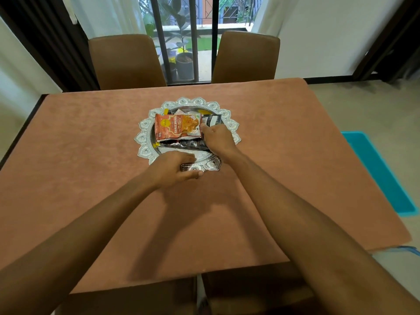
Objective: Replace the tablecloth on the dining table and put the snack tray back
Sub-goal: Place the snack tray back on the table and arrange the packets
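Observation:
A terracotta tablecloth (91,169) covers the dining table. A round silver snack tray (145,130) with a scalloped rim sits in the middle of it. On the tray lie an orange snack packet (176,127), a black-and-white packet (212,119) and a dark packet (186,145) underneath. My left hand (177,170) grips the tray's near rim, thumb under the edge. My right hand (217,138) reaches over the tray and pinches the black-and-white packet at the orange packet's right edge.
Two brown chairs (127,62) (246,56) stand at the far side, in front of a barred window with potted plants. A turquoise mat (381,173) lies on the floor to the right. Two more chair backs (250,292) sit below the near table edge.

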